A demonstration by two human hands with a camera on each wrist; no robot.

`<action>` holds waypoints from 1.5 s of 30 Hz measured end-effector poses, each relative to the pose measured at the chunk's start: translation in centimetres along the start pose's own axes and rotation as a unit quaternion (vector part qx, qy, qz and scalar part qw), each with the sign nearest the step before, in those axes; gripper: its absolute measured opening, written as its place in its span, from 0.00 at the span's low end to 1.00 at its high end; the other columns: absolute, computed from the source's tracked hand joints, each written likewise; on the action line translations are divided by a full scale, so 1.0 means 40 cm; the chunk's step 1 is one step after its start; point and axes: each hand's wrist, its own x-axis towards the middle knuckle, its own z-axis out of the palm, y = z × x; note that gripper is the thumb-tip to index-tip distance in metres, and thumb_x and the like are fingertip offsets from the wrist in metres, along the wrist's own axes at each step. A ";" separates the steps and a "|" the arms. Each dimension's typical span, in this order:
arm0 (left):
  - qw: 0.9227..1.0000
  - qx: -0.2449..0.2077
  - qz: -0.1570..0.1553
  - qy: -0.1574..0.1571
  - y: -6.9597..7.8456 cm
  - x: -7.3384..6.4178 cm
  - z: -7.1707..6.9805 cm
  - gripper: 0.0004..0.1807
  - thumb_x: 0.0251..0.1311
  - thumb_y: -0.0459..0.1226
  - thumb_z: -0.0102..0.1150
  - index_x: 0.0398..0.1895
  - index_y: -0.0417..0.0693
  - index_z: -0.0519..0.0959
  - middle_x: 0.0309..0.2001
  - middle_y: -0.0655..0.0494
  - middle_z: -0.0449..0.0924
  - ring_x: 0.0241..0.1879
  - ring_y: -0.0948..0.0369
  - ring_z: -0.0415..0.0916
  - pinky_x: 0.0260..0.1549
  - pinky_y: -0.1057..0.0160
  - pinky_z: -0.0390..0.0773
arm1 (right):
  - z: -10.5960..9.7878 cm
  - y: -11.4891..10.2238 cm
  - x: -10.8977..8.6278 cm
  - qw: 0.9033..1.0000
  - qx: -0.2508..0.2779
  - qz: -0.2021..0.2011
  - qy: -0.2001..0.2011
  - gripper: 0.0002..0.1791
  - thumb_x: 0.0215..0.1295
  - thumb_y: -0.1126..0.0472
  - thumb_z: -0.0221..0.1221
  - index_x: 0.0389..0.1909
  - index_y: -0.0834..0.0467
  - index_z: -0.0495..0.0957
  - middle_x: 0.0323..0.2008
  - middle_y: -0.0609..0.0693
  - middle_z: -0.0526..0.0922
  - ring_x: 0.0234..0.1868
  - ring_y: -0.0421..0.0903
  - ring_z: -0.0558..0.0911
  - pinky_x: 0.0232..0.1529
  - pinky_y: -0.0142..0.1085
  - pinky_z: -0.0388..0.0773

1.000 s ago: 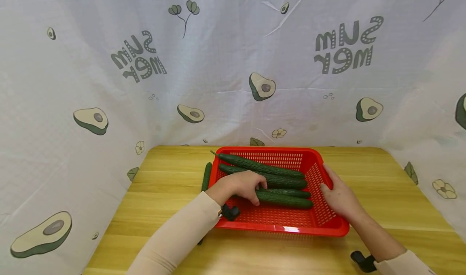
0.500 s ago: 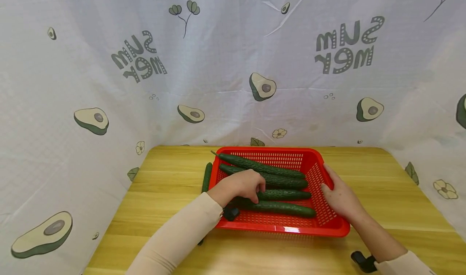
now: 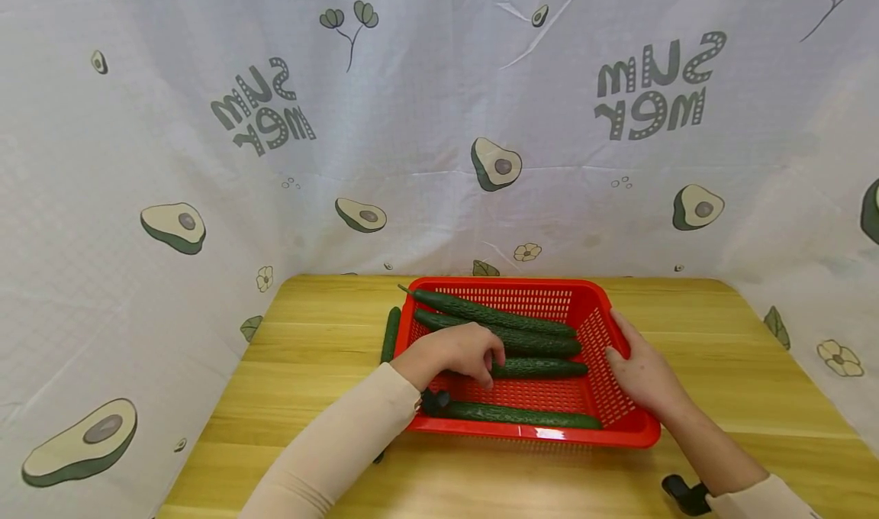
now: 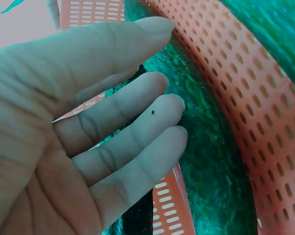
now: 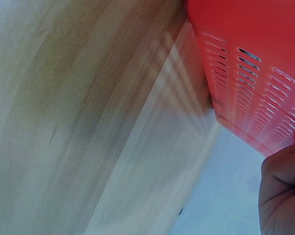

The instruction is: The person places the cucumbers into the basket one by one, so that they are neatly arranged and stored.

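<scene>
In the head view my left hand (image 3: 470, 351) reaches palm-down into a red plastic basket (image 3: 522, 431). Its fingertips are right at a long dark green cucumber (image 3: 542, 367), the third from the back. The left wrist view has the fingers (image 4: 142, 110) and thumb extended, their tips overlapping a cucumber (image 4: 211, 161) without wrapping round it. Two more cucumbers (image 3: 508, 318) lie behind, and another cucumber (image 3: 529, 416) rests along the basket's front wall. My right hand (image 3: 639, 366) grips the basket's right rim, thumb inside and fingers outside.
Outside the basket's left wall lies another cucumber (image 3: 390, 334), partly hidden by my left arm. The basket stands on a wood-grain table (image 3: 309, 351). A white sheet (image 3: 426, 160) printed with avocados hangs behind and at both sides.
The front cucumber has shifted towards me, from beside the third cucumber to the basket's front wall. My left hand has moved only slightly, and the right hand keeps its grip.
</scene>
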 end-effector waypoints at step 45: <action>0.925 -0.157 -0.002 0.346 -0.183 -0.383 -0.035 0.24 0.68 0.37 0.65 0.66 0.48 0.77 0.44 0.56 0.84 0.42 0.62 0.82 0.46 0.57 0.84 | -0.005 0.002 0.004 1.000 -0.011 -0.007 -0.011 0.39 0.81 0.56 0.41 0.83 0.53 0.30 0.67 0.80 0.62 0.32 0.48 0.82 0.30 0.42 0.84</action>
